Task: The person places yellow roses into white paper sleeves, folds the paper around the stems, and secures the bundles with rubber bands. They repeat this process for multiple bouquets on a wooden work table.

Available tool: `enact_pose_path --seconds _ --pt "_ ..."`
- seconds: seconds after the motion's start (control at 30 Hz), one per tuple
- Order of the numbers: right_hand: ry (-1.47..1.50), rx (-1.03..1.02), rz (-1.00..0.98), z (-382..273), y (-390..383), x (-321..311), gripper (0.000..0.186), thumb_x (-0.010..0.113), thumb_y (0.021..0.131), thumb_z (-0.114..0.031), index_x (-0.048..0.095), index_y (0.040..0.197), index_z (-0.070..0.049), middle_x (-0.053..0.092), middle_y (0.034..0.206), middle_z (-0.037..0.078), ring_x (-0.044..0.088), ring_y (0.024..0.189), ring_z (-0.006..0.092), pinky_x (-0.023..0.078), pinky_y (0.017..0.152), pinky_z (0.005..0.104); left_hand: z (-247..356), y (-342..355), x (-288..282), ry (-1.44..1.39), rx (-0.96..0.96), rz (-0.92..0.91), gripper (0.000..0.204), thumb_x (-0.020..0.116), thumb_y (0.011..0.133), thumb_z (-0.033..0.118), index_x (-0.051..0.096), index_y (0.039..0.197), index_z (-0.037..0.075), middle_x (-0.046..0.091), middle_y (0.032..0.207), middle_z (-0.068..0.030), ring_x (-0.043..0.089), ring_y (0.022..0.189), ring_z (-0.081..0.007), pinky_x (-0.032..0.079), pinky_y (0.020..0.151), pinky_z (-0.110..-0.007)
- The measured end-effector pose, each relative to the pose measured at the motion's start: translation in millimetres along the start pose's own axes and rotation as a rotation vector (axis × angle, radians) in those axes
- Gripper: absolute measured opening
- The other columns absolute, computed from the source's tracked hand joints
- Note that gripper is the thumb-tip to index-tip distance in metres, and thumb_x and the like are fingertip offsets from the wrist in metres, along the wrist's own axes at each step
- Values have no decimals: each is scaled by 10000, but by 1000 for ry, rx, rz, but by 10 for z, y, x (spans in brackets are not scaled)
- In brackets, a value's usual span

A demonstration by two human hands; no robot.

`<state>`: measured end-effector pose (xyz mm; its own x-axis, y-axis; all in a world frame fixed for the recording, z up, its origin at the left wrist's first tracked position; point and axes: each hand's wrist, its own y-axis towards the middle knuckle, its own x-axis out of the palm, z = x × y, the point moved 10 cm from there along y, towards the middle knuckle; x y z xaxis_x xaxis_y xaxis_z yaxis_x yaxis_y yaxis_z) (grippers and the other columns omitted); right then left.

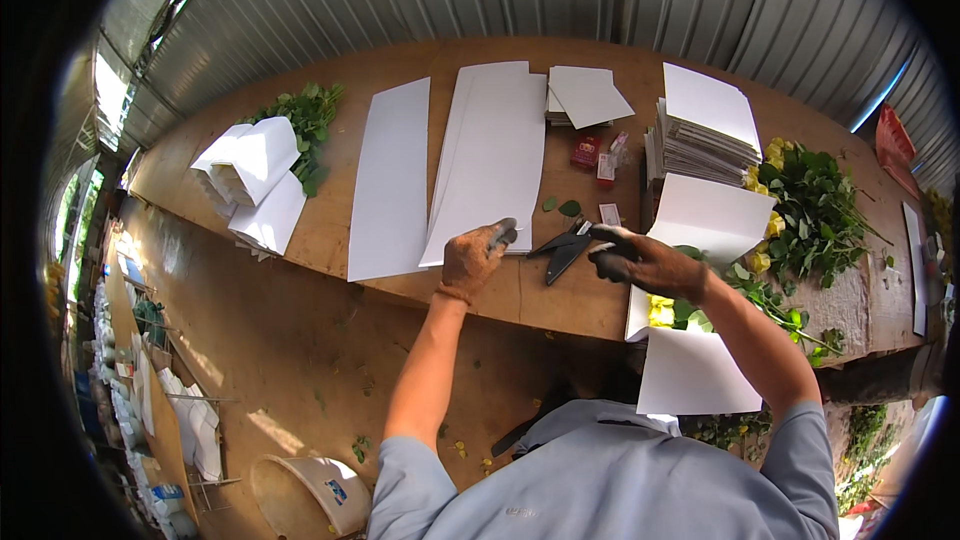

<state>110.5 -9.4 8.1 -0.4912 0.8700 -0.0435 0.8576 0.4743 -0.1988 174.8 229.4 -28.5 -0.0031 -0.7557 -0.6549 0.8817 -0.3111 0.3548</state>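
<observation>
My left hand (478, 258) is over the near edge of a stack of large white sheets (490, 150), its thumb and fingers pinched together. Whatever lies between those fingertips is too small to name. To its right, my right hand (645, 262) hovers with fingers apart, dark coverings on the fingers, and nothing visible in it. Just left of that hand lies a black stapler-like tool (568, 252) on the table. Yellow roses (661, 311) show below my right wrist, between a white folded sheet (712, 215) and a lower white sheet (697, 372).
White-wrapped bundles (262, 165) with green leaves lie at the table's far left. Stacked white cards (705, 125), small red boxes (586, 150) and loose yellow roses with leafy stems (815, 200) occupy the right side. A pale bucket (312, 495) stands on the floor, lower left.
</observation>
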Motion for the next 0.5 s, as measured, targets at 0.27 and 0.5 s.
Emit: enact_pose_path --seconds 0.27,0.5 --pt "423 190 -47 603 579 243 577 729 961 -258 492 1437 -34 693 1125 74 702 945 178 604 841 312 1333 -755 -274 -118 193 194 393 791 907 244 698 1225 33 743 1101 -163 734 990 -285 595 774 -383" --pt "176 123 -123 700 962 716 691 664 988 -416 402 1520 -61 677 1127 114 677 979 181 596 873 359 -890 -1223 -227 -810 -432 364 613 727 978 151 442 1491 -26 684 1053 -48 625 926 -127 515 815 -242"
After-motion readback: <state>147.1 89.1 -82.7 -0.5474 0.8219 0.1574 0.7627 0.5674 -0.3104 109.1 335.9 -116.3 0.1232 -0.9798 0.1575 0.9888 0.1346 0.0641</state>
